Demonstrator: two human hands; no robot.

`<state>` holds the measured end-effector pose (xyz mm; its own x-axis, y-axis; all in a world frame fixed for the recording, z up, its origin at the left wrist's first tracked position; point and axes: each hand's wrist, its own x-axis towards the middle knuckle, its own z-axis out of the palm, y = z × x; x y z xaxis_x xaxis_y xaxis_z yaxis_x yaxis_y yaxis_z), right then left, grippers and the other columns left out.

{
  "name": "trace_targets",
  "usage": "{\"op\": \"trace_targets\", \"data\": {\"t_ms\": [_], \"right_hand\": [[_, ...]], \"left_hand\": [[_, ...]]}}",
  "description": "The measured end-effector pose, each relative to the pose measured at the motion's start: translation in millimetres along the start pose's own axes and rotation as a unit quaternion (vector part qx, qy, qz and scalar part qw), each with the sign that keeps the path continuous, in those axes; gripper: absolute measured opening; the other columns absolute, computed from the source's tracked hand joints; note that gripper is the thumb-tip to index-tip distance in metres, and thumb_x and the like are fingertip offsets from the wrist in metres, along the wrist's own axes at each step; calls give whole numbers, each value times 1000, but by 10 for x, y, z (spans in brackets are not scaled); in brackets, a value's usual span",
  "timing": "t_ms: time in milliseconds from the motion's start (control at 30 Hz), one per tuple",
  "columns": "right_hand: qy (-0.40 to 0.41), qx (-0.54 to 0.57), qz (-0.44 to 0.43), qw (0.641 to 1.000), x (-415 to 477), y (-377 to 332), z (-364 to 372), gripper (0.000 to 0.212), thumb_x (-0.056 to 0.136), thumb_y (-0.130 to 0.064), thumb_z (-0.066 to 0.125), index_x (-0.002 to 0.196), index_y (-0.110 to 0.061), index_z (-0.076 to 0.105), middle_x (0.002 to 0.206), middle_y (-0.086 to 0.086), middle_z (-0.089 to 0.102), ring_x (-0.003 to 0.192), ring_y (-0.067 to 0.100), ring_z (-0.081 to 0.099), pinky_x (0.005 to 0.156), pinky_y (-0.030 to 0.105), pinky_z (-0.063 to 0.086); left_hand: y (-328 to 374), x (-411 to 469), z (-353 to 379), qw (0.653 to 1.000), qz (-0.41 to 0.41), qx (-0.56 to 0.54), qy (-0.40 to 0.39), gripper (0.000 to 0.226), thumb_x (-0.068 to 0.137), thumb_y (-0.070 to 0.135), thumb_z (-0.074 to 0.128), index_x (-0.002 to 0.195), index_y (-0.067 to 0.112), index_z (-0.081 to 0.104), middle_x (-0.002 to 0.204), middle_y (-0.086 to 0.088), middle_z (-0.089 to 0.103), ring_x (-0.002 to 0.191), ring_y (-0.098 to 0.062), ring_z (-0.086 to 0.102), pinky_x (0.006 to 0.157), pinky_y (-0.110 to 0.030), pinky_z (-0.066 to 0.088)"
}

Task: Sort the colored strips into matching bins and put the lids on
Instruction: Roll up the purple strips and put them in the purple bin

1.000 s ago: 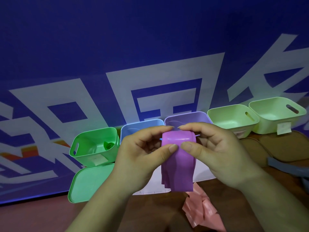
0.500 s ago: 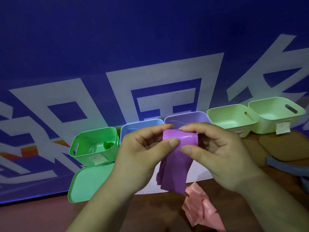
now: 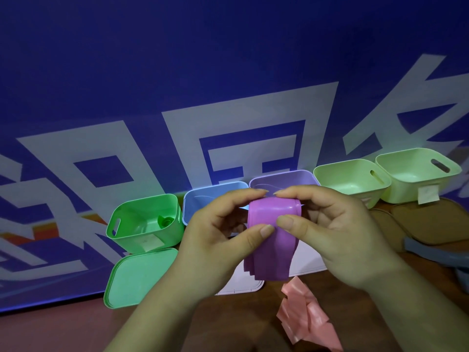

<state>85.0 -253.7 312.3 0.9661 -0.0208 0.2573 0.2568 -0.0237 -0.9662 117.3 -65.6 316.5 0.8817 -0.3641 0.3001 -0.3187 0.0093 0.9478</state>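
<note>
Before lilac plastic bin [image 3: 284, 177] | left hand [image 3: 215, 240], right hand [image 3: 335, 232] pinch folded purple strips [image 3: 269, 240] | risk: loose layers slip, missing bin

The purple strips [image 3: 269, 240] are a bunch folded over at the top, with the ends hanging down, held up in front of the purple bin [image 3: 284, 177]. Pink strips [image 3: 304, 318] lie in a near heap. The green bin [image 3: 142, 224] stands open on the left — its green lid [image 3: 137, 278] lies flat just in front.
</note>
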Motion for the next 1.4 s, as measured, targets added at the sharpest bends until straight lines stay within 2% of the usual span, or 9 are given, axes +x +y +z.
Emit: {"op": "trace_targets", "data": {"t_ms": [167, 300, 433, 567, 700, 867, 1067, 1267, 1400], "right_hand": [[-4, 33, 18, 999, -5, -30, 0, 26, 74, -19, 78, 100, -24, 75, 98, 2, 76, 90, 16, 72, 77, 23, 56], [-12, 11, 28, 999, -11, -50, 10, 28, 75, -24, 74, 104, -22, 72, 99, 2, 75, 90, 20, 71, 76, 28, 57], [-9, -35, 12, 999, -46, -52, 73, 36, 71, -43, 76, 106, -34, 71, 98, 2, 75, 89, 29, 70, 82, 46, 59], [-27, -56, -17, 998, -98, -79, 166, 43, 69, -36, 78, 111, -40, 69, 108, -4, 73, 95, 19, 72, 85, 37, 59], [-25, -109, -57, 992, -152, -110, 339, 44, 71, -39, 76, 115, -40, 67, 113, -9, 69, 100, 18, 70, 85, 28, 57], [-25, -142, -75, 987, -234, -185, 624, 41, 76, -36, 75, 116, -38, 66, 112, -12, 69, 102, 15, 69, 85, 27, 57], [1, -157, -67, 985, -332, -258, 981, 35, 77, -40, 72, 112, -41, 66, 105, -10, 72, 93, 19, 70, 83, 38, 58], [15, -108, -31, 994, -416, -281, 1276, 35, 75, -38, 75, 110, -39, 69, 106, -6, 74, 97, 21, 72, 88, 41, 58], [15, -61, 0, 998, -441, -269, 1449, 34, 77, -22, 76, 109, -31, 71, 107, -1, 74, 100, 19, 71, 87, 35, 58]], "left_hand": [[9, -14, 12, 999, 27, 24, 14, 33, 77, 27, 77, 109, 34, 70, 108, 1, 71, 93, -33, 65, 82, -54, 56], [25, -37, 1, 1000, 8, 18, 25, 32, 77, 27, 79, 108, 31, 73, 105, 3, 74, 91, -28, 67, 80, -34, 59], [54, -72, -27, 999, -15, -13, 33, 34, 75, 15, 75, 108, 21, 72, 98, 2, 76, 85, -14, 70, 74, -21, 56], [69, -134, -104, 998, -26, -36, 49, 35, 72, 16, 73, 108, 18, 71, 97, 5, 77, 86, -8, 71, 74, -18, 55], [125, -257, -253, 996, -42, -60, 57, 36, 72, 15, 71, 108, 15, 72, 95, 6, 78, 86, -4, 72, 72, -15, 54], [192, -427, -501, 994, -53, -74, 52, 39, 73, 15, 72, 111, 11, 73, 96, 2, 78, 87, -6, 72, 72, -15, 53], [190, -568, -843, 996, -53, -77, 3, 41, 76, 17, 79, 116, 15, 70, 101, 3, 77, 93, -9, 72, 77, -19, 55], [123, -725, -1147, 997, -36, -55, -44, 56, 72, 27, 80, 125, 26, 66, 115, -1, 73, 106, -25, 69, 93, -44, 56], [122, -781, -1297, 999, 2, -29, -42, 46, 74, 26, 79, 119, 25, 69, 115, 1, 72, 102, -26, 68, 89, -51, 57]]}}
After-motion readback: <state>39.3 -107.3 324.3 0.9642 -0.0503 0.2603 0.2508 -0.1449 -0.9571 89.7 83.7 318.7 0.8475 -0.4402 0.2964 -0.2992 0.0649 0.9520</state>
